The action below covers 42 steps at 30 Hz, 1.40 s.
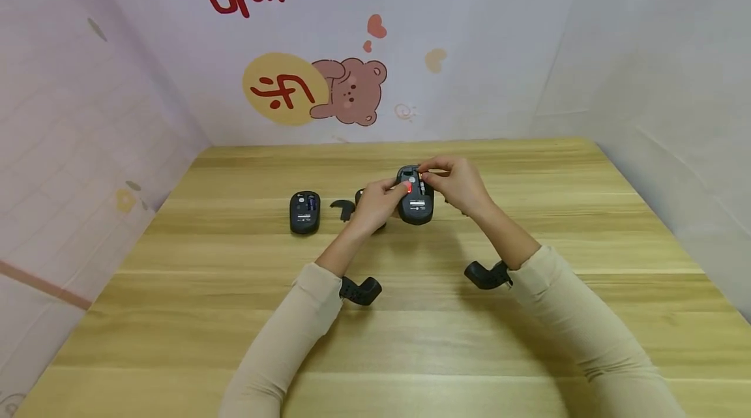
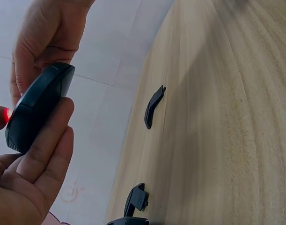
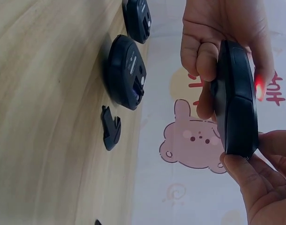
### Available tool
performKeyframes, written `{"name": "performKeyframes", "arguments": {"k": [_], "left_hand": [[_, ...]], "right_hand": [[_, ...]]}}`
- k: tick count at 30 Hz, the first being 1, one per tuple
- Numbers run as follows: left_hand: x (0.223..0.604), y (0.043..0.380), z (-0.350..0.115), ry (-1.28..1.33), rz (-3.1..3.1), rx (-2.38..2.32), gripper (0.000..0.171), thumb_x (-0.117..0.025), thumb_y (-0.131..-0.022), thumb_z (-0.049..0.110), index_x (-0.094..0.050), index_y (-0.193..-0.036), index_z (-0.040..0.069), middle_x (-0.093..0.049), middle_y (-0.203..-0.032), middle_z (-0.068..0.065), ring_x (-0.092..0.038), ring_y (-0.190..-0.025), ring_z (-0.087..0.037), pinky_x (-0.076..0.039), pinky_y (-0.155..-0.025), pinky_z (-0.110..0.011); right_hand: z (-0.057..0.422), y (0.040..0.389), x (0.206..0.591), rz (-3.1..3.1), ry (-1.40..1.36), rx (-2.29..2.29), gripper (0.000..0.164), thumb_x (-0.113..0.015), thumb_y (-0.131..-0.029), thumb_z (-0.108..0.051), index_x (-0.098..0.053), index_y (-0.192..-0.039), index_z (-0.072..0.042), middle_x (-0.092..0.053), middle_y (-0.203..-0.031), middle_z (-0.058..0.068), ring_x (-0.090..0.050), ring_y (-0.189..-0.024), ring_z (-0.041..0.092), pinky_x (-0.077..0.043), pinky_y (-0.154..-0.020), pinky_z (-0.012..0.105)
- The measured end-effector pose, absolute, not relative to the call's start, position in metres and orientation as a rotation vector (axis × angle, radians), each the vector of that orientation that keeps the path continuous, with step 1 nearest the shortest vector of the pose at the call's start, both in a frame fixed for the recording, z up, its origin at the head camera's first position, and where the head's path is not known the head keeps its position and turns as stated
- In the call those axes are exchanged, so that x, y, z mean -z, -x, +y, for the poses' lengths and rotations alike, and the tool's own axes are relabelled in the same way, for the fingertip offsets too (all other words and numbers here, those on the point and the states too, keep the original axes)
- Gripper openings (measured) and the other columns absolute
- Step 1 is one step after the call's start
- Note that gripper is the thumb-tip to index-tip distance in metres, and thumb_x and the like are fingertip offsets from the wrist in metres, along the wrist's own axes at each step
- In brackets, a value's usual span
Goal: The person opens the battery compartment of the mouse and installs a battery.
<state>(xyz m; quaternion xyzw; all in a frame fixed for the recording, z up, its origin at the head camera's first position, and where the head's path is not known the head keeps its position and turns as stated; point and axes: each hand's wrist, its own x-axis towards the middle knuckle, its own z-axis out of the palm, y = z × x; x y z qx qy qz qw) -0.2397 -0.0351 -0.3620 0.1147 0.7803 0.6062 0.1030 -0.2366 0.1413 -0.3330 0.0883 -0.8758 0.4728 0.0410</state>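
My left hand (image 1: 375, 206) holds a black computer mouse (image 1: 416, 206) up off the table, underside facing me, its thumb on the base beside a glowing red light. A battery (image 1: 422, 188) lies in the mouse's open slot. The thumb and forefinger of my right hand (image 1: 457, 183) meet at the slot's upper end, seemingly pinching the battery's tip; the fingertips partly hide it. In the right wrist view, the right fingers (image 3: 248, 171) touch the mouse's end. From the left wrist view, the left fingers (image 2: 51, 150) support the mouse's (image 2: 37, 108) top shell.
Another upturned mouse (image 1: 304, 212) with a blue battery lies left on the wooden table (image 1: 411, 340). Beside it are a loose battery cover (image 1: 344, 209) and a mouse (image 3: 126, 70) partly behind my left hand. More black covers (image 2: 154, 107) lie near my right arm. A printed wall cloth (image 1: 499, 46) stands behind.
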Motion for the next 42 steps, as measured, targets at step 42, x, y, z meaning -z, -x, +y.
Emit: {"name": "performKeyframes", "arguments": {"k": [42], "left_hand": [[0.405, 0.274, 0.011, -0.232, 2.377, -1.619, 0.041, -0.058, -0.095, 0.02, -0.054, -0.129, -0.003, -0.069, -0.084, -0.018, -0.068, -0.061, -0.03, -0.056, -0.056, -0.034]], "right_hand": [[0.175, 0.247, 0.358, -2.652, -0.155, -1.29, 0.023, -0.053, -0.097, -0.013, -0.068, -0.112, -0.002, -0.061, -0.124, 0.014, -0.06, -0.109, 0.031, -0.047, -0.067, 0.026]]}}
